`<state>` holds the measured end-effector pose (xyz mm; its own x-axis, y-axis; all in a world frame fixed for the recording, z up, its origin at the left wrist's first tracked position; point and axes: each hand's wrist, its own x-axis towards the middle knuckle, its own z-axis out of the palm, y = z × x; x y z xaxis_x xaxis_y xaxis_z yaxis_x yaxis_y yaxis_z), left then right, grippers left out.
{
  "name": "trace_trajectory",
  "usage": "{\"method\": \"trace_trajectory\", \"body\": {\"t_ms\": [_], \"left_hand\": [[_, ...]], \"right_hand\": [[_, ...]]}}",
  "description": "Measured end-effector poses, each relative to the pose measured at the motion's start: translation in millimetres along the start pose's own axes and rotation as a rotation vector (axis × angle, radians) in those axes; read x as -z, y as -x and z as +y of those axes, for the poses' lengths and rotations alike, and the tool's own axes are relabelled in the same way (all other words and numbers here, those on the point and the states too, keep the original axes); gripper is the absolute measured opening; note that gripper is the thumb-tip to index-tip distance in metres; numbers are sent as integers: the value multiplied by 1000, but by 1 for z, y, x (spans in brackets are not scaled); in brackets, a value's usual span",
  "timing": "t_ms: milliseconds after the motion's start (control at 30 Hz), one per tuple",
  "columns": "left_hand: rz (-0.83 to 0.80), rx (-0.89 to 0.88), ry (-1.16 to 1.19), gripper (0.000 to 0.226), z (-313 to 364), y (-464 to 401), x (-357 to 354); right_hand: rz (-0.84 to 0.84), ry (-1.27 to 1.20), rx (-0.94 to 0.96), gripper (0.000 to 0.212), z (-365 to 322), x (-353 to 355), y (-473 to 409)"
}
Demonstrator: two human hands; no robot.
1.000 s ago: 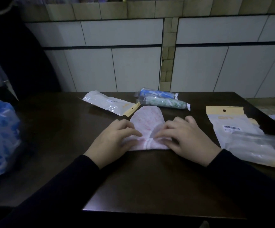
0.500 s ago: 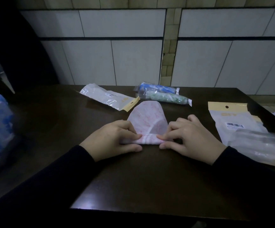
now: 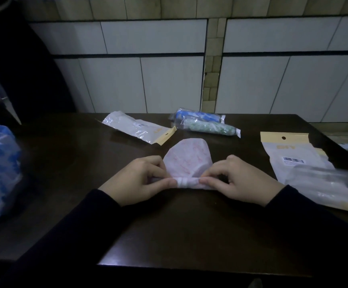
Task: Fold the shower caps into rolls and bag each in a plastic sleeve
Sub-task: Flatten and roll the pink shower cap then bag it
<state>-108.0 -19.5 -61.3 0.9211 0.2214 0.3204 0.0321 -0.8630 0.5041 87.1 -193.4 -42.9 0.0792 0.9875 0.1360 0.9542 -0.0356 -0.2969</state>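
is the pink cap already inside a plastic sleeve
No, the pink shower cap lies bare on the table, partly rolled between both hands.

- Dark wooden worktop [image 3: 189, 225] fills the foreground, glossy, catching a dull reflection.
- Behind it, a wall of pale tiles [image 3: 169, 84] with dark grout lines.
- A strip of small tan tiles [image 3: 211, 65] runs vertically up the wall's middle.
- Far left, a dark rounded shape [image 3: 23, 69], too dim to identify.

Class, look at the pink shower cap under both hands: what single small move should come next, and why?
Probably roll the near edge one more turn away from the body. The left hand and right hand pinch only a thin roll at the pink shower cap's near edge, while most of it lies flat on the table.
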Motion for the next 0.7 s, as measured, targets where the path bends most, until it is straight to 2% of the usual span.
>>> {"method": "trace_trajectory", "body": {"t_ms": [167,333,433,533,600,700], "left_hand": [[10,111,-18,16,-4,-1,-2],[83,165,-76,10,-2,-4,-8],[125,60,-288,22,-4,-4,-7],[168,-117,-422,24,0,-6,-7],[153,-204,-415,28,0,-6,-10],[122,-169,-295,36,0,-3,-11]], "right_hand": [[56,-126,-136,23,1,-7,-4],[138,13,-204,27,-2,-11,-3],[236,63,-201,31,-2,-12,-3],[335,130,-87,26,-2,-16,-2],[344,193,-17,26,-5,-16,-1],[220,236,-50,30,-5,-15,0]]}}
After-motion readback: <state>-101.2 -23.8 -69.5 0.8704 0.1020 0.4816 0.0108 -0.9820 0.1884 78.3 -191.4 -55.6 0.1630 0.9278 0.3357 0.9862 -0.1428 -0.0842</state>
